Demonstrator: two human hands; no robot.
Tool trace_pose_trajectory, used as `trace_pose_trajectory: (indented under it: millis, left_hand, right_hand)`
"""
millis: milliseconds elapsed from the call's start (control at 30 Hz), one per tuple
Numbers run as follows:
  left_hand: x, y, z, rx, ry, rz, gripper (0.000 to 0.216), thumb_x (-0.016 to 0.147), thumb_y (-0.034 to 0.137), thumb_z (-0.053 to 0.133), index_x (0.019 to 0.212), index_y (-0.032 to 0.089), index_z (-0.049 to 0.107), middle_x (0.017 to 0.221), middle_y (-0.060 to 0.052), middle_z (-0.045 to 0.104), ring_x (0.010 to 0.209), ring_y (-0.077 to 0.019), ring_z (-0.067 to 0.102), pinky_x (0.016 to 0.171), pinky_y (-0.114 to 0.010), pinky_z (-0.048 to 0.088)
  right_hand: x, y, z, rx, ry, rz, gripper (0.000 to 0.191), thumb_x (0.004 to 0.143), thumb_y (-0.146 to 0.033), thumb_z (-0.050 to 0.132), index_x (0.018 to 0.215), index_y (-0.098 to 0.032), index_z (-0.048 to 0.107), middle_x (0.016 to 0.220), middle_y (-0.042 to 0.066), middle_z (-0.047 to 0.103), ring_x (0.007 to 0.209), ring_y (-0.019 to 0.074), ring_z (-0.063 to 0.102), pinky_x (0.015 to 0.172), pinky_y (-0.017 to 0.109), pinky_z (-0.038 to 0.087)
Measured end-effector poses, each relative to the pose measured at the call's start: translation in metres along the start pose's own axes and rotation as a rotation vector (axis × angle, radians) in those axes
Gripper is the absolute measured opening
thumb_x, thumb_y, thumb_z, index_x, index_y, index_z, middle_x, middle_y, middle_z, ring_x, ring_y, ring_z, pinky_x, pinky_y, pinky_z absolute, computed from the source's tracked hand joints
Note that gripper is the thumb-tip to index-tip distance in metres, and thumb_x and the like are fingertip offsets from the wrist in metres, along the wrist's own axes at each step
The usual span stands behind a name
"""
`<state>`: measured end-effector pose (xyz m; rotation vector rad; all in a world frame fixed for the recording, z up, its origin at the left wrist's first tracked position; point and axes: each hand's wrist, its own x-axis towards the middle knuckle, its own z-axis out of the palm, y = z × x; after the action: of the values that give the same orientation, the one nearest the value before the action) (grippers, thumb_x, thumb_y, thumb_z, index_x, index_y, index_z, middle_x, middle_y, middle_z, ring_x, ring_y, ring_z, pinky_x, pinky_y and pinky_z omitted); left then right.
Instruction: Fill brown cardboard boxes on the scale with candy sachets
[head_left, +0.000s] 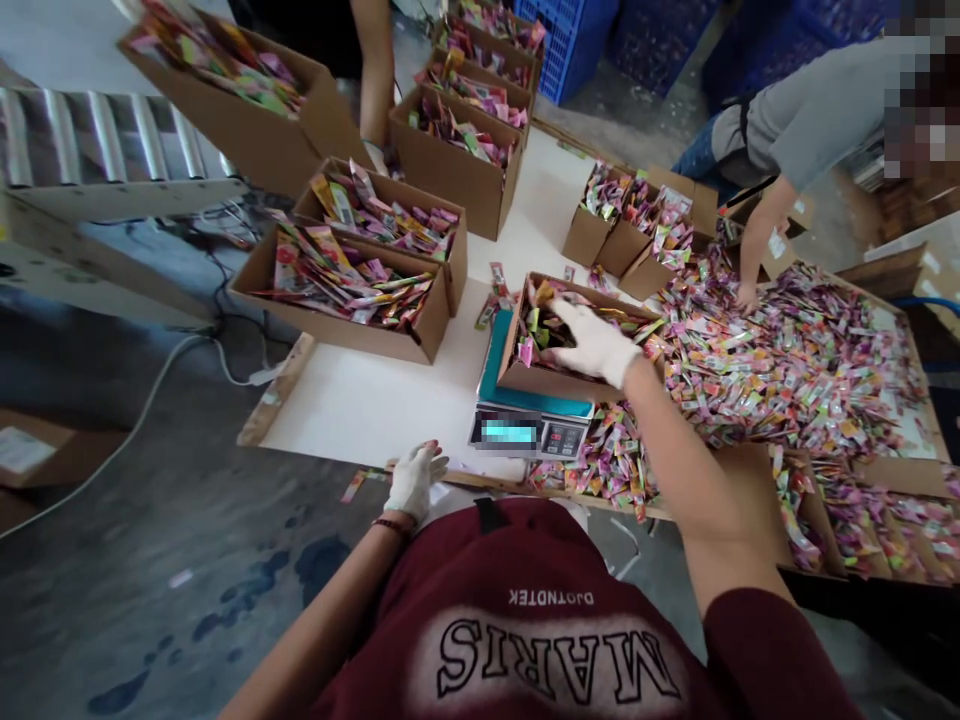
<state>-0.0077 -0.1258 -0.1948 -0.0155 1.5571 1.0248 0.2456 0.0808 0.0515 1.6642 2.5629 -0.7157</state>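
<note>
My right hand, in a white glove, reaches over a cardboard box of small colourful packets. Its fingers are spread over the packets, and I see nothing gripped in them. The box sits on the teal pan of a digital scale. Its lit display is blurred out. By the table's near edge is my left hand, also gloved, with its fingers apart and nothing in them. A few loose packets lie on the white table left of the box.
Filled boxes stand on the table's left side and further back. A heap of packets covers the right side, where another person's hand reaches in. A second person's arm is among the far boxes. A roller conveyor stands left.
</note>
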Motion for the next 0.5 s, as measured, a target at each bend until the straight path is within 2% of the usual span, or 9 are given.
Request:
trace_pose_trajectory:
  millis: [100, 167, 233, 300, 367, 433, 500]
  left_hand:
    - [-0.004, 0.0, -0.005, -0.025, 0.022, 0.007, 0.025, 0.08, 0.027, 0.07, 0.102, 0.016, 0.064, 0.096, -0.008, 0.067, 0.072, -0.0145, 0.069, 0.073, -0.028, 0.057]
    - [-0.006, 0.001, -0.009, -0.046, 0.038, 0.013, 0.024, 0.081, 0.027, 0.069, 0.102, 0.016, 0.064, 0.095, -0.008, 0.067, 0.072, -0.0143, 0.069, 0.073, -0.027, 0.057]
    - [-0.006, 0.001, -0.012, -0.063, 0.048, 0.019, 0.023, 0.082, 0.026, 0.067, 0.102, 0.016, 0.064, 0.094, -0.008, 0.067, 0.072, -0.014, 0.069, 0.072, -0.027, 0.057]
    - [-0.006, 0.001, -0.013, -0.073, 0.052, 0.019, 0.02, 0.083, 0.025, 0.066, 0.101, 0.016, 0.064, 0.093, -0.008, 0.067, 0.071, -0.0137, 0.069, 0.071, -0.025, 0.057]
    - [-0.004, 0.002, -0.012, -0.073, 0.051, 0.015, 0.019, 0.084, 0.025, 0.065, 0.101, 0.016, 0.064, 0.092, -0.007, 0.067, 0.07, -0.0134, 0.068, 0.069, -0.025, 0.056]
    - [-0.001, 0.001, -0.008, -0.064, 0.041, 0.009, 0.02, 0.083, 0.025, 0.066, 0.101, 0.016, 0.064, 0.091, -0.007, 0.067, 0.07, -0.0137, 0.068, 0.068, -0.025, 0.056]
    - [0.003, 0.0, -0.003, -0.05, 0.029, 0.005, 0.024, 0.082, 0.027, 0.068, 0.103, 0.015, 0.065, 0.091, -0.008, 0.067, 0.07, -0.0142, 0.068, 0.068, -0.026, 0.056]
  right_hand:
    - [0.029, -0.007, 0.014, -0.094, -0.019, 0.02, 0.055, 0.081, -0.016, 0.065, 0.136, -0.013, 0.065, 0.144, 0.022, 0.06, 0.128, 0.0341, 0.062, 0.111, 0.044, 0.048]
    - [0.029, -0.004, 0.012, -0.094, 0.004, -0.008, 0.039, 0.08, -0.009, 0.058, 0.115, -0.012, 0.074, 0.125, 0.019, 0.071, 0.119, 0.0316, 0.066, 0.108, 0.04, 0.049]
    - [0.019, 0.003, 0.003, -0.081, 0.028, -0.029, 0.033, 0.079, -0.007, 0.054, 0.103, -0.014, 0.076, 0.113, 0.014, 0.076, 0.114, 0.0279, 0.069, 0.106, 0.036, 0.05]
    - [0.0, 0.014, -0.01, 0.01, 0.097, -0.045, 0.033, 0.076, -0.008, 0.054, 0.1, -0.015, 0.076, 0.107, 0.009, 0.078, 0.106, 0.0248, 0.071, 0.101, 0.034, 0.052]
    - [-0.026, 0.027, -0.026, 0.203, 0.18, -0.061, 0.034, 0.073, -0.013, 0.057, 0.101, -0.018, 0.076, 0.101, 0.005, 0.077, 0.096, 0.0226, 0.073, 0.092, 0.034, 0.057]
    - [-0.063, 0.042, -0.044, 0.424, 0.256, -0.052, 0.033, 0.074, -0.019, 0.06, 0.104, -0.019, 0.076, 0.1, 0.004, 0.076, 0.085, 0.0217, 0.074, 0.08, 0.034, 0.06]
    - [-0.111, 0.059, -0.064, 0.527, 0.347, 0.001, 0.035, 0.077, -0.024, 0.065, 0.111, -0.021, 0.075, 0.107, 0.006, 0.075, 0.081, 0.0219, 0.074, 0.072, 0.034, 0.061]
